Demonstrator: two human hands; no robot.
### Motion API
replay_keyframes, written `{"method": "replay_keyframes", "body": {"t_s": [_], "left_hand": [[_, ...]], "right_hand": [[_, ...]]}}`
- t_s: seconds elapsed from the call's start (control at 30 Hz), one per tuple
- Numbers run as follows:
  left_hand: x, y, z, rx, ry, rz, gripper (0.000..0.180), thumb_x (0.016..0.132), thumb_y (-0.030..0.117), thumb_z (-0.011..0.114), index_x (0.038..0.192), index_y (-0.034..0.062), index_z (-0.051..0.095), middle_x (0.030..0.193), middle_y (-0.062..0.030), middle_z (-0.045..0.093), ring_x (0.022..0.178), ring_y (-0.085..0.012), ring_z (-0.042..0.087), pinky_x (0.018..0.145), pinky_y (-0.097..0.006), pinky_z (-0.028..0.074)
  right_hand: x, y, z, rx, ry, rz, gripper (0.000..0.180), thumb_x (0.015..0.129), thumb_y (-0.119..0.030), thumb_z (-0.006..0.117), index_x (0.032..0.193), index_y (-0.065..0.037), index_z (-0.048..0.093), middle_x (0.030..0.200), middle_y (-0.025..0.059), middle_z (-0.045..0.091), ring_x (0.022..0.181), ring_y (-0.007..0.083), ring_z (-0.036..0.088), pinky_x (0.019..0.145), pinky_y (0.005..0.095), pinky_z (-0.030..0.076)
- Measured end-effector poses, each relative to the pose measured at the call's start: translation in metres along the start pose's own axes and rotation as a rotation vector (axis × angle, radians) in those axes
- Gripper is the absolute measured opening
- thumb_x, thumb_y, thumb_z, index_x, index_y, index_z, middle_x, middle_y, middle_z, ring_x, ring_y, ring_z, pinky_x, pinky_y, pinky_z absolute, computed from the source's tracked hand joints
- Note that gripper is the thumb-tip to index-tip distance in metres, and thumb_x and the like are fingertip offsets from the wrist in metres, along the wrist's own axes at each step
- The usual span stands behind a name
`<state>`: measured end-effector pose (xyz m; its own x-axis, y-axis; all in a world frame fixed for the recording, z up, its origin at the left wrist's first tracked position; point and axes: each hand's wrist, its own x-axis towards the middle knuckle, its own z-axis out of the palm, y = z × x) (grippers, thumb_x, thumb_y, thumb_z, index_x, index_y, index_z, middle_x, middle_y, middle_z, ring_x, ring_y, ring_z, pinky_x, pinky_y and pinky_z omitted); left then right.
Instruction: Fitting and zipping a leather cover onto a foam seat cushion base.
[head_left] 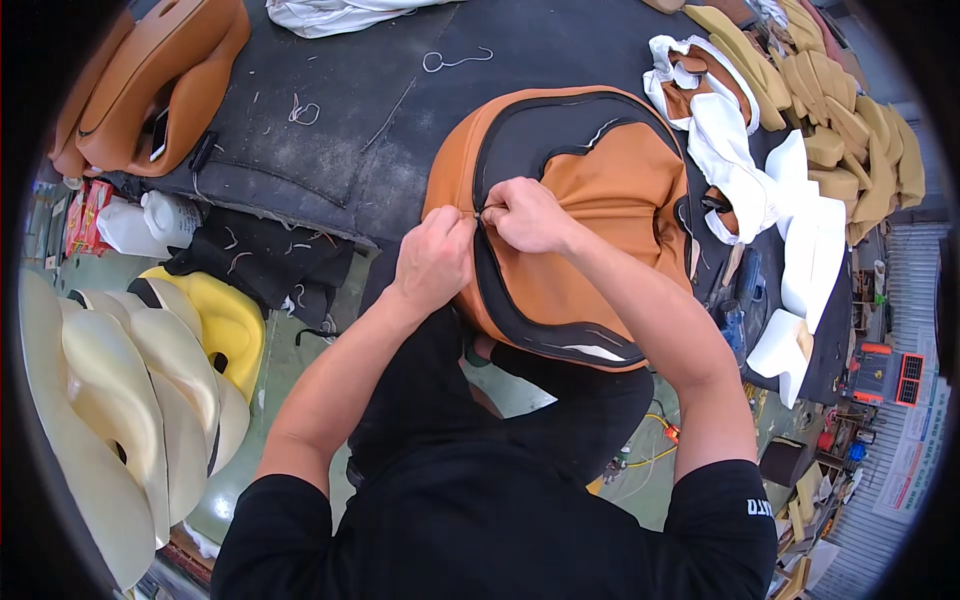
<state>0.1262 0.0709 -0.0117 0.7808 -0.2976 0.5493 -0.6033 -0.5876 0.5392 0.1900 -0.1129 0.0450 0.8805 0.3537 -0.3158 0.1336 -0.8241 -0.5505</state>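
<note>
A rounded tan leather seat cover [600, 200], with a wide black band [497, 150] near its rim, leans over the table's near edge in front of me. Its leather is wrinkled toward the right side. At the left edge my left hand [437, 250] is closed, its fingertips pinching the cover beside the black band. Close by, almost touching it, my right hand [524, 216] is closed in a pinch on the band. A small dark bit shows between the fingertips, too small to name.
The dark padded table [330, 110] carries a hooked wire [458, 60] and thread scraps. Finished brown seats [165, 85] stand at the far left, bare foam seat shells [120, 390] at the left. White covers [735, 150] and beige foam pieces [850, 125] lie to the right.
</note>
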Motion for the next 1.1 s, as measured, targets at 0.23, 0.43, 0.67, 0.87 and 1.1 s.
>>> {"method": "replay_keyframes", "body": {"t_s": [0.23,0.43,0.67,0.87,1.1], "left_hand": [[0.002,-0.005,-0.001,0.072,-0.058,0.124,0.010,0.081,0.001,0.065,0.090,-0.0006,0.063,0.092,-0.0155,0.059,0.090,-0.0335,0.064,0.075,-0.041,0.056],[0.005,-0.005,-0.005,0.108,-0.124,0.059,0.009,0.085,0.004,0.065,0.089,0.0017,0.058,0.090,-0.0150,0.058,0.085,-0.0333,0.065,0.069,-0.040,0.057],[0.002,-0.002,0.011,0.184,-0.127,-0.061,0.010,0.086,0.005,0.064,0.091,0.0027,0.056,0.090,-0.0153,0.058,0.083,-0.0325,0.066,0.068,-0.041,0.057],[-0.001,-0.001,0.014,0.227,-0.092,0.021,0.012,0.083,0.004,0.063,0.093,0.0017,0.057,0.090,-0.0158,0.058,0.083,-0.0333,0.066,0.071,-0.040,0.057],[0.000,-0.002,-0.001,0.198,-0.191,-0.001,0.010,0.092,0.010,0.063,0.093,0.0022,0.057,0.090,-0.0151,0.059,0.083,-0.0339,0.065,0.070,-0.043,0.055]], "right_hand": [[-0.014,-0.005,0.020,0.090,0.193,0.045,0.021,0.089,-0.015,0.063,0.093,0.001,0.077,0.096,0.0254,0.075,0.096,0.0422,0.072,0.089,0.0505,0.055],[-0.019,-0.004,0.014,-0.129,0.187,-0.155,0.020,0.091,-0.014,0.061,0.098,0.000,0.075,0.093,0.0247,0.074,0.094,0.0423,0.072,0.087,0.0526,0.055],[-0.015,-0.010,0.014,-0.069,0.137,-0.091,0.022,0.090,-0.015,0.060,0.095,0.002,0.074,0.094,0.0260,0.074,0.095,0.0430,0.072,0.087,0.0530,0.055],[-0.011,-0.013,0.019,-0.070,0.183,0.010,0.023,0.089,-0.014,0.060,0.095,0.002,0.074,0.096,0.0274,0.074,0.096,0.0452,0.071,0.089,0.0535,0.055],[-0.005,0.001,0.007,-0.162,0.148,-0.163,0.017,0.086,-0.013,0.063,0.091,0.000,0.074,0.093,0.0252,0.074,0.094,0.0433,0.071,0.087,0.0528,0.053]]}}
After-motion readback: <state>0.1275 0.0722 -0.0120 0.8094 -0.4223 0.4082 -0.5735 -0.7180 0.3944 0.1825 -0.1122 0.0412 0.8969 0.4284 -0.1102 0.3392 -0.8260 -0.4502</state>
